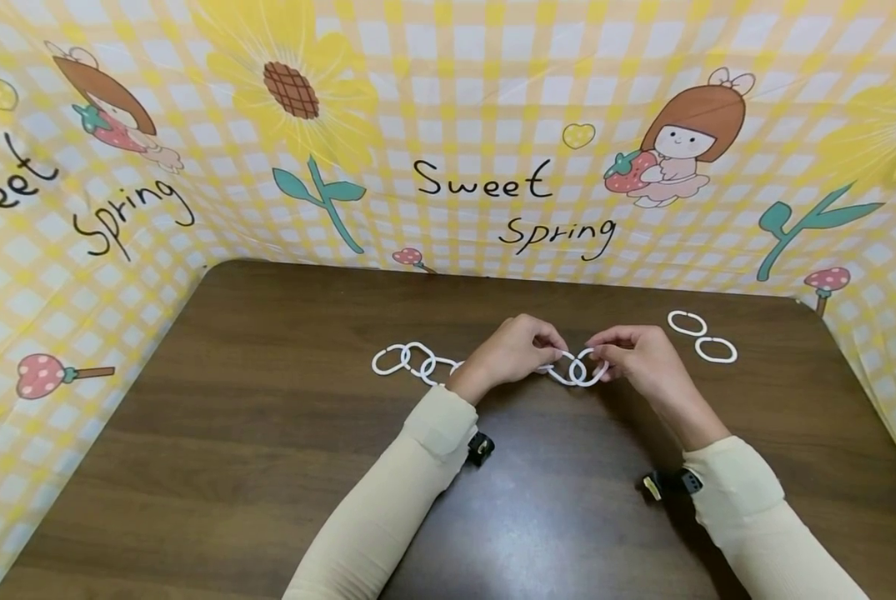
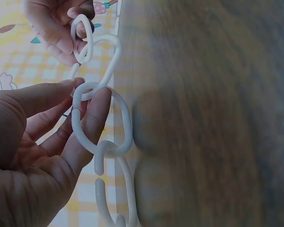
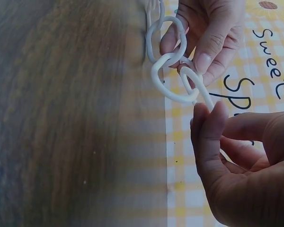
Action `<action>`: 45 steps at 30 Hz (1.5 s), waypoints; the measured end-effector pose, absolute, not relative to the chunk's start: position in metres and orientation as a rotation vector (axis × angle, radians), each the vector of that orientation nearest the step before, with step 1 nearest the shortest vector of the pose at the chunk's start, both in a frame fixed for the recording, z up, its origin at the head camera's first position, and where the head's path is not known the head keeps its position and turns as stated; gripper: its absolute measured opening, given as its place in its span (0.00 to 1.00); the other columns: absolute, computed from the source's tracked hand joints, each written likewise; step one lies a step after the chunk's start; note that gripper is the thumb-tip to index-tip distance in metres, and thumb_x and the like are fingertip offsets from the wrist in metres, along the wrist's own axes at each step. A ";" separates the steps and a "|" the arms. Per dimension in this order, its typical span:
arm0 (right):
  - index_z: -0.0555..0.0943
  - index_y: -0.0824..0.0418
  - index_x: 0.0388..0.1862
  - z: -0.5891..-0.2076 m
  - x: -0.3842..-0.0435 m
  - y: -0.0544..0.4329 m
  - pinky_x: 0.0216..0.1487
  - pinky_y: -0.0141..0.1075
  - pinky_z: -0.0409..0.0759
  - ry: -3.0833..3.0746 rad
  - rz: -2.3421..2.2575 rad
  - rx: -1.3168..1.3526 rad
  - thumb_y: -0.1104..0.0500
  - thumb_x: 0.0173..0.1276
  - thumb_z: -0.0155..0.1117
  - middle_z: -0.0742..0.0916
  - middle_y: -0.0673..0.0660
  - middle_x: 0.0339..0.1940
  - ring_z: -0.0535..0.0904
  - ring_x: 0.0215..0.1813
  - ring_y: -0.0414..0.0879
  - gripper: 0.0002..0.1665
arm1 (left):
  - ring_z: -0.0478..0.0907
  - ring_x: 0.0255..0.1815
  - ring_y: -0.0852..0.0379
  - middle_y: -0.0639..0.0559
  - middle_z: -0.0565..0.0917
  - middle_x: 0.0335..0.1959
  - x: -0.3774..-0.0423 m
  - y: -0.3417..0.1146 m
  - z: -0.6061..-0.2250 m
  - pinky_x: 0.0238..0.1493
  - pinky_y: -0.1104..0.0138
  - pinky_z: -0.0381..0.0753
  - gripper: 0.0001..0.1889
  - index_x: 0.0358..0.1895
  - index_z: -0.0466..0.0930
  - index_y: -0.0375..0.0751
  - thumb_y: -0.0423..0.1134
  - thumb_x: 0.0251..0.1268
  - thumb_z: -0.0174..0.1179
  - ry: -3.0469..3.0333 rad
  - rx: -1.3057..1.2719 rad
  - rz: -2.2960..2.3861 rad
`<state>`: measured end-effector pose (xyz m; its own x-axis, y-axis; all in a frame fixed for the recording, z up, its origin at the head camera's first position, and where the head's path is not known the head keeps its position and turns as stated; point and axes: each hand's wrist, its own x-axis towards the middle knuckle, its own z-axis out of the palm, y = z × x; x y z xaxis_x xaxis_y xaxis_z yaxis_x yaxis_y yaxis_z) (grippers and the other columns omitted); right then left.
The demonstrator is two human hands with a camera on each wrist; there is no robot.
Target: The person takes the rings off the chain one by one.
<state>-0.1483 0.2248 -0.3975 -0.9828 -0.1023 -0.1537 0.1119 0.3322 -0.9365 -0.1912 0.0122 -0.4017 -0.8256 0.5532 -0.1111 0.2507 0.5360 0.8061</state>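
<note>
A chain of white plastic oval links (image 1: 420, 358) runs across the table and passes beneath my left hand (image 1: 515, 348). The left thumb and fingertips pinch a link (image 2: 116, 49) near the chain's right end. Another chain link (image 2: 127, 120) hangs across the left fingers in the left wrist view. On the other side, my right hand (image 1: 638, 357) pinches the end link (image 1: 584, 382) between thumb and fingers. That end link (image 3: 188, 78) passes through the link that the left hand holds. The fingertips cover part of both links.
Two loose white links, one farther back (image 1: 686, 323) and one nearer (image 1: 716, 350), lie on the brown wooden table (image 1: 230, 467) beyond the right hand. A yellow checked cloth (image 1: 463, 108) with printed drawings stands around the table's back and sides.
</note>
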 end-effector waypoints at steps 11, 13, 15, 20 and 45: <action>0.83 0.82 0.52 -0.395 -0.150 0.223 0.31 0.31 0.84 2.446 -1.655 0.016 0.70 0.72 0.61 0.89 0.52 0.29 0.81 0.25 0.36 0.15 | 0.77 0.36 0.64 0.54 0.89 0.37 -0.192 0.015 -0.401 0.40 0.76 0.73 0.08 0.46 0.91 0.41 0.36 0.75 0.63 2.456 0.694 1.153; 0.83 0.82 0.52 -0.395 -0.150 0.223 0.31 0.31 0.84 2.448 -1.647 0.016 0.70 0.72 0.61 0.89 0.52 0.29 0.81 0.25 0.36 0.16 | 0.77 0.37 0.64 0.54 0.89 0.37 -0.192 0.015 -0.401 0.41 0.75 0.73 0.08 0.46 0.91 0.41 0.36 0.74 0.63 2.460 0.697 1.148; 0.82 0.82 0.52 -0.395 -0.151 0.222 0.31 0.31 0.84 2.450 -1.641 0.013 0.70 0.72 0.61 0.89 0.52 0.28 0.81 0.25 0.36 0.16 | 0.77 0.36 0.64 0.55 0.89 0.36 -0.192 0.016 -0.401 0.41 0.75 0.73 0.08 0.46 0.91 0.40 0.36 0.74 0.63 2.458 0.696 1.147; 0.82 0.83 0.53 -0.395 -0.151 0.222 0.30 0.30 0.84 2.443 -1.643 0.008 0.70 0.73 0.60 0.89 0.52 0.27 0.81 0.25 0.35 0.16 | 0.77 0.34 0.64 0.55 0.88 0.34 -0.192 0.016 -0.402 0.38 0.76 0.73 0.07 0.46 0.91 0.40 0.36 0.74 0.64 2.447 0.698 1.157; 0.79 0.83 0.53 -0.391 -0.147 0.234 0.34 0.32 0.87 2.406 -1.700 -0.010 0.71 0.74 0.57 0.88 0.48 0.29 0.85 0.28 0.37 0.15 | 0.75 0.32 0.64 0.54 0.85 0.32 -0.192 0.014 -0.402 0.36 0.75 0.72 0.06 0.45 0.89 0.39 0.33 0.74 0.63 2.438 0.690 1.172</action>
